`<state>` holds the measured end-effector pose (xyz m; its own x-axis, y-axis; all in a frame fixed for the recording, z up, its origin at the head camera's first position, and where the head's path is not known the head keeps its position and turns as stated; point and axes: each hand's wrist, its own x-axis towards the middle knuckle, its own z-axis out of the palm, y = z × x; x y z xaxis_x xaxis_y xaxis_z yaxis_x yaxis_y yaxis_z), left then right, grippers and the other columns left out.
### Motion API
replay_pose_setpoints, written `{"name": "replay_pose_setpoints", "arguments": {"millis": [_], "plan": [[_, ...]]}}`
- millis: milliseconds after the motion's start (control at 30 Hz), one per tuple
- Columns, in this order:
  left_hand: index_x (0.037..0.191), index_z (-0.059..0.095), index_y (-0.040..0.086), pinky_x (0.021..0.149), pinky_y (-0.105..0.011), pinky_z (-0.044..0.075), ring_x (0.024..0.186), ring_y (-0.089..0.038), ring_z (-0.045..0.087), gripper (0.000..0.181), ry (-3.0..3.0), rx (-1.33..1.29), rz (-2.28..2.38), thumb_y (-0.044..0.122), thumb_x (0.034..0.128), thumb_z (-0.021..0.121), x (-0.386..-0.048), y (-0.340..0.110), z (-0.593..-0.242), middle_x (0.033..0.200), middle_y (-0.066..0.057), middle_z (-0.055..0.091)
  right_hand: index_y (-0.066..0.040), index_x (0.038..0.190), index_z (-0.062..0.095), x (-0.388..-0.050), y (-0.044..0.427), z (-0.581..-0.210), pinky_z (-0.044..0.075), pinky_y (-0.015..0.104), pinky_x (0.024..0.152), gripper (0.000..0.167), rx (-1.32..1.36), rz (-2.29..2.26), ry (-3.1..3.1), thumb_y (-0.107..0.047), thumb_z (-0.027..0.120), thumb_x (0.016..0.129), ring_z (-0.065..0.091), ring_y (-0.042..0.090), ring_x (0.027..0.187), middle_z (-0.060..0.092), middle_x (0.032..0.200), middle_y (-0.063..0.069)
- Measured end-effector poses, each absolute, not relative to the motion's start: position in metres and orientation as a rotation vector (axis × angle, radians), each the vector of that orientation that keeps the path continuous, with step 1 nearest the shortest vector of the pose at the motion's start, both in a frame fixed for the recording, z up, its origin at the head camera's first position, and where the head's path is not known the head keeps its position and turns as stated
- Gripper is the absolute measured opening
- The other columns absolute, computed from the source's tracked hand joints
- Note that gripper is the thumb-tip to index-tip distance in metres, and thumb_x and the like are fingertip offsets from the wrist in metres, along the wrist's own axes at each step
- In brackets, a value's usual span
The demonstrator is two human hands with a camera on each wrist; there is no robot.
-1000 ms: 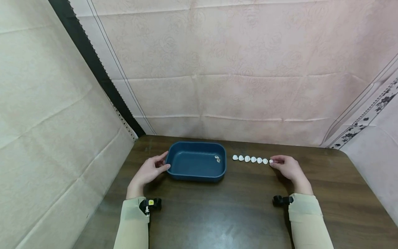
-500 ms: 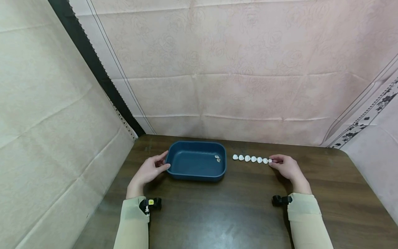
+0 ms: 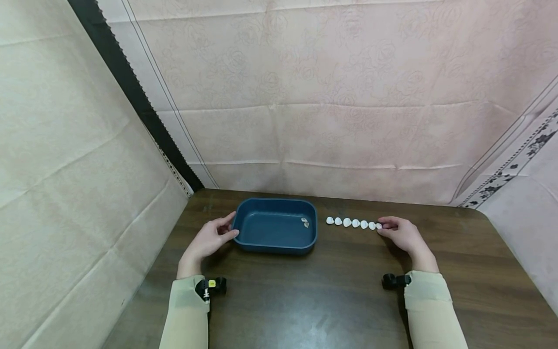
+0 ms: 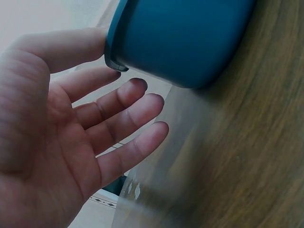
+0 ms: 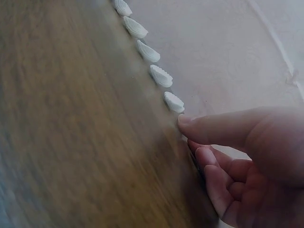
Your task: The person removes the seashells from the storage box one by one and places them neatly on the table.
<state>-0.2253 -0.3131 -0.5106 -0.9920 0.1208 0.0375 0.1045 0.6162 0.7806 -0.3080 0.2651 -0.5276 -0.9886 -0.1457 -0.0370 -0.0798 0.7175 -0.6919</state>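
In the head view, my left hand (image 3: 210,238) touches the left end of a blue rectangular basin (image 3: 274,226). The left wrist view shows thumb and index finger at its rim (image 4: 112,52), the other fingers loosely extended. Two small pale shells (image 3: 304,222) lie inside the basin, toward the right. To its right, several white seashells (image 3: 347,222) form a row on the table. My right hand (image 3: 403,236) pinches a white seashell (image 3: 379,226) at the row's right end, close beside its neighbour. In the right wrist view, ribbed shells (image 5: 161,76) show, but the thumb hides the pinched one.
The brown wooden table (image 3: 301,291) has its far edge just behind the basin and shells. A pale patterned cloth (image 3: 331,106) hangs behind it, and another cloth (image 3: 87,145) stands at the left. Each wrist wears a black camera mount.
The right hand has shifted slightly left with its seashell, bringing it up beside the row's last shell; in the last half second it stays nearly still. Left hand and basin stay in place.
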Motion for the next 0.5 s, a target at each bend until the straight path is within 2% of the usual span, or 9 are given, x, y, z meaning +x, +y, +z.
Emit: {"name": "replay_pose_setpoints", "arguments": {"millis": [500], "plan": [[0.162, 0.05, 0.013, 0.078, -0.041, 0.046, 0.095, -0.025, 0.055, 0.066, 2.812, 0.202, 1.336, 0.032, 0.1035, 0.074, -0.2259, -0.3131, -0.5097, 0.105, -0.007, 0.062, 0.003, 0.134, 0.069, -0.3077, 0.267, -0.5271, 0.048, 0.041, 0.086, 0.04, -0.165, -1.142, 2.792, -0.018, 0.076, 0.101, 0.067, 0.026, 0.1, 0.074, 0.111, 0.013]]}}
